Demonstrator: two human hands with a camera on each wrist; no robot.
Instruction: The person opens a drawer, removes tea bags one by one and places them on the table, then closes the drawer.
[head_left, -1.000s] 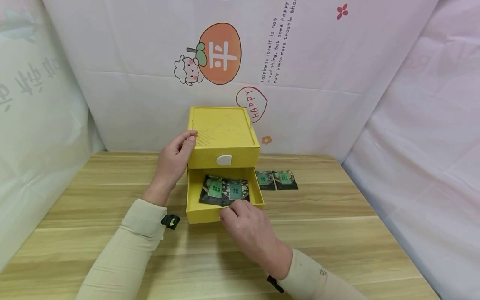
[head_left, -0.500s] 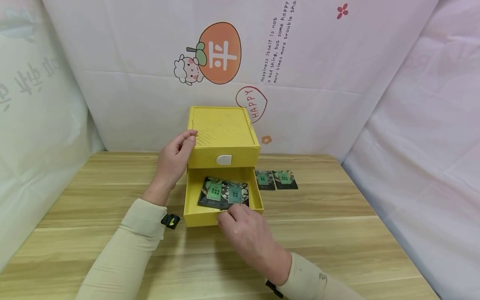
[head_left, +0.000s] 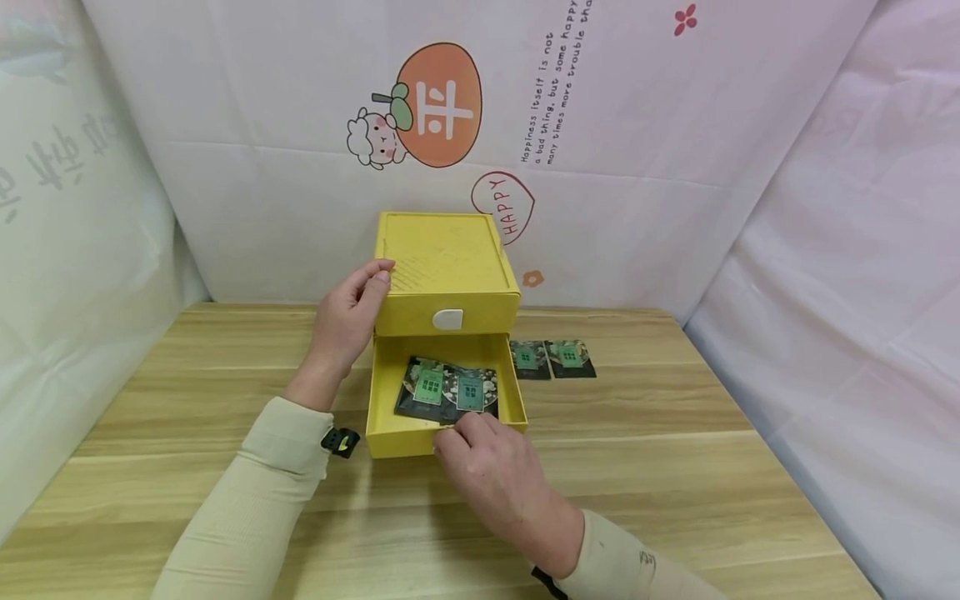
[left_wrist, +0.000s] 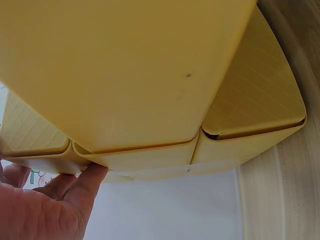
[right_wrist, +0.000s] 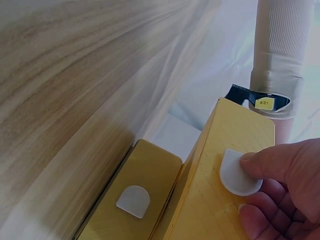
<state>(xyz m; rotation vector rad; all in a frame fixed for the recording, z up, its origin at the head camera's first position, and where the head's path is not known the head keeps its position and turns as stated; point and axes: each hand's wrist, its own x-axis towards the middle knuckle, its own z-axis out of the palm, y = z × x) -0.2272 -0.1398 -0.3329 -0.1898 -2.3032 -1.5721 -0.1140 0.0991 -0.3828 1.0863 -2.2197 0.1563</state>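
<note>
Pinching half-round white tab [right_wrist: 237, 175], right hand [head_left: 498, 479] holding yellow plastic drawer [head_left: 405, 443], likely light, stiff, best gripped there; left hand [head_left: 347, 321], unclenched, resting against boxy yellow cabinet [head_left: 453, 250] to its right.

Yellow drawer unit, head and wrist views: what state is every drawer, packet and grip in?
Top drawer: closed
Middle drawer: pulled open
Bottom drawer: closed
Packets inside: two visible, in the middle drawer
Packets on table: two visible, side by side
Left grip: rests against the drawer unit
Right grip: pinches middle drawer's white handle
</note>
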